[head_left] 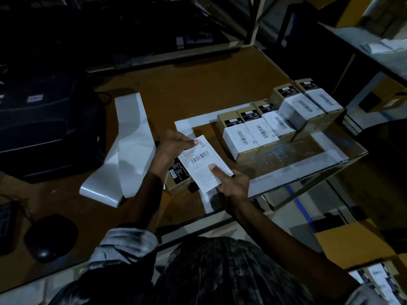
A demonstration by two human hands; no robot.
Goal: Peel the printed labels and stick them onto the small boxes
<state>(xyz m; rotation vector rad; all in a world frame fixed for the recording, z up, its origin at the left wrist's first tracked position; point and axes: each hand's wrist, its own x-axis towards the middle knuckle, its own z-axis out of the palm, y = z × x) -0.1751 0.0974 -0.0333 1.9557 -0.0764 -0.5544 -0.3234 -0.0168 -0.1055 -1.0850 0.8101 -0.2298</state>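
label [203, 164] hiding box [178, 173], both hands [170, 148] pinching

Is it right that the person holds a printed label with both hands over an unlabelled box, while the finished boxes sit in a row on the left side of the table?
Not quite. The head view shows the finished boxes on the right side of the table, not the left. The rest holds: the left hand and right hand pinch the label over a box.
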